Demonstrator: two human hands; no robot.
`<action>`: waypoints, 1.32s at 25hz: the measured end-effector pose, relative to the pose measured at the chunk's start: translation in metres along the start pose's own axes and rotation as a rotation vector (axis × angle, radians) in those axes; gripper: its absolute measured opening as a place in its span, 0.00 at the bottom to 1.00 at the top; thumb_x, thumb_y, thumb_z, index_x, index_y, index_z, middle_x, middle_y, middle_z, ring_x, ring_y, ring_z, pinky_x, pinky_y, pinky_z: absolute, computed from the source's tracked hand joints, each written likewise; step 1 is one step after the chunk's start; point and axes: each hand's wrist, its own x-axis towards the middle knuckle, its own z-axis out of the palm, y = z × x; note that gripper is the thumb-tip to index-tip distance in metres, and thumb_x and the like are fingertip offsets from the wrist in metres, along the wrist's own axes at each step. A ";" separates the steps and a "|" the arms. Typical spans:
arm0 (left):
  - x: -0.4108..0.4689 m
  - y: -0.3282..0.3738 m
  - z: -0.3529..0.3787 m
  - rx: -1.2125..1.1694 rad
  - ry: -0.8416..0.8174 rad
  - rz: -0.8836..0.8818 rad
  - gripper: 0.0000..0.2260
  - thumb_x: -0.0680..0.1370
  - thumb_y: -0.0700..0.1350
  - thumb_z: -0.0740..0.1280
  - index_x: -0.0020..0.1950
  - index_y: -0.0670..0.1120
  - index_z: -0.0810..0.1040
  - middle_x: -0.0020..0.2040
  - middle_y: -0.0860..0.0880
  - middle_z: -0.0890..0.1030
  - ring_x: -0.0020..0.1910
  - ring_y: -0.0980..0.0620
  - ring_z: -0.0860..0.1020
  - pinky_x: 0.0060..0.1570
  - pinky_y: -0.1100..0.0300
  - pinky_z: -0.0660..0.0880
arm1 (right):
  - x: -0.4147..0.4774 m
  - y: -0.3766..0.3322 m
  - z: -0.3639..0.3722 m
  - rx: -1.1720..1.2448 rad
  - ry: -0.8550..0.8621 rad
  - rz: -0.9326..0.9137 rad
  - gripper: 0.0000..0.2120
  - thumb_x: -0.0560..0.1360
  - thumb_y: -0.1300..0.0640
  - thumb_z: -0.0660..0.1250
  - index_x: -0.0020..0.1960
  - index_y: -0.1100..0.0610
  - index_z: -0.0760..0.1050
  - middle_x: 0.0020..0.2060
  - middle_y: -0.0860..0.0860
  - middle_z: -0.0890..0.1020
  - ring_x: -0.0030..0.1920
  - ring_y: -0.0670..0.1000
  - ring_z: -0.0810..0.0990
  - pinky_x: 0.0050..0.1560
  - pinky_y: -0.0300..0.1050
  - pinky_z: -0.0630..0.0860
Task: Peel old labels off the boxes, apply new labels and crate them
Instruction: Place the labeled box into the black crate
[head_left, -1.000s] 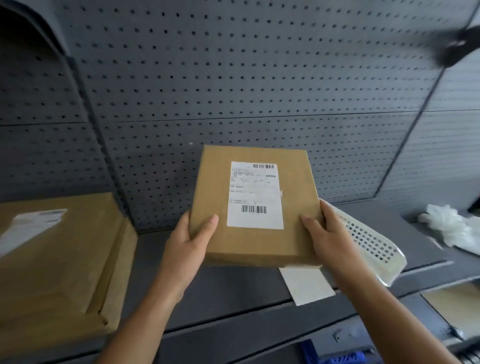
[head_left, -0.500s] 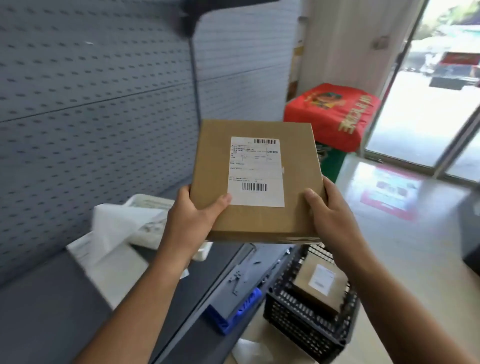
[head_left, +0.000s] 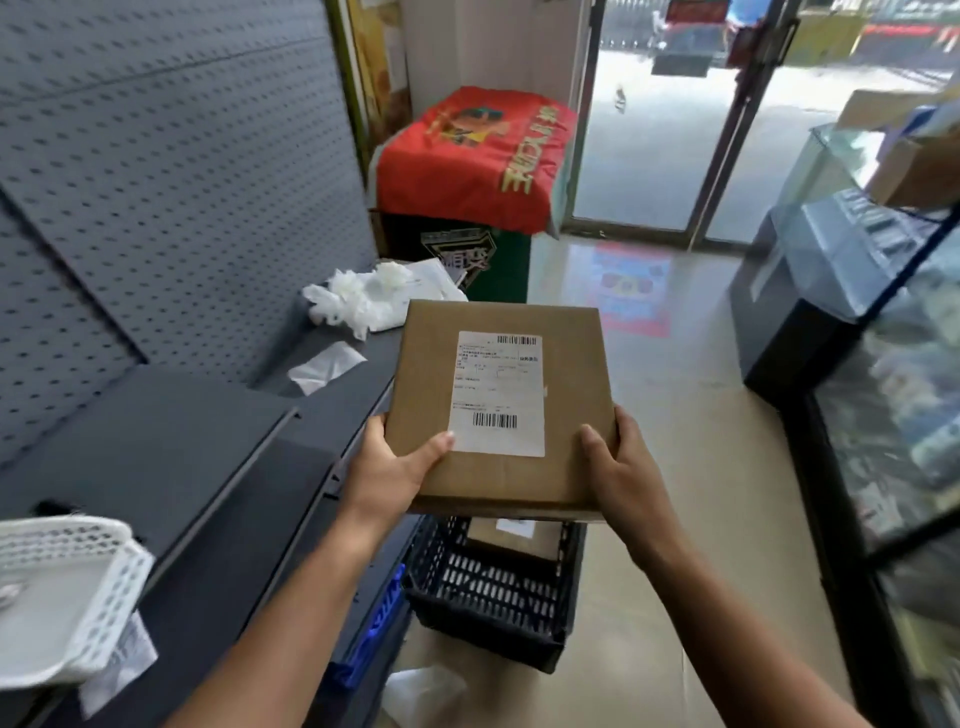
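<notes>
I hold a flat brown cardboard box (head_left: 571, 395) level in front of me, with a white shipping label (head_left: 498, 395) on its top face. My left hand (head_left: 389, 467) grips its near left corner, thumb touching the label's lower edge. My right hand (head_left: 618, 467) grips the near right corner. Directly below the box a black slatted crate (head_left: 493, 597) stands on the floor. Inside it lies another labelled brown box (head_left: 511, 535), mostly hidden by the one I hold.
A grey shelf (head_left: 182, 467) with pegboard backing runs along the left. On it are a white mesh tray (head_left: 67, 587), crumpled white backing paper (head_left: 363, 296) and a loose white sheet (head_left: 322, 366). A red-draped bin (head_left: 467, 156) stands ahead, glass display cases (head_left: 893, 364) on the right.
My view has swung right from the shelf toward the floor crate. The box, held in both hands throughout, has come lower and now hangs over the crate.
</notes>
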 end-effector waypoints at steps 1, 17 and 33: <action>0.009 -0.008 0.013 0.001 -0.021 -0.019 0.27 0.71 0.54 0.78 0.65 0.49 0.73 0.55 0.53 0.83 0.52 0.54 0.83 0.53 0.54 0.81 | 0.008 0.014 -0.004 -0.009 0.001 0.027 0.20 0.81 0.49 0.61 0.72 0.46 0.63 0.55 0.38 0.76 0.54 0.38 0.77 0.59 0.46 0.75; 0.187 -0.218 0.114 0.129 -0.232 -0.330 0.35 0.71 0.49 0.79 0.72 0.47 0.65 0.59 0.52 0.79 0.57 0.56 0.79 0.52 0.63 0.75 | 0.148 0.244 0.063 -0.212 -0.072 0.449 0.30 0.78 0.47 0.63 0.77 0.53 0.59 0.72 0.49 0.71 0.70 0.49 0.71 0.72 0.53 0.67; 0.290 -0.413 0.203 0.306 -0.393 -0.480 0.32 0.76 0.49 0.75 0.76 0.51 0.65 0.64 0.54 0.78 0.59 0.57 0.77 0.58 0.62 0.74 | 0.242 0.439 0.120 -0.246 -0.067 0.704 0.29 0.75 0.66 0.55 0.74 0.50 0.63 0.64 0.47 0.76 0.61 0.47 0.74 0.60 0.39 0.68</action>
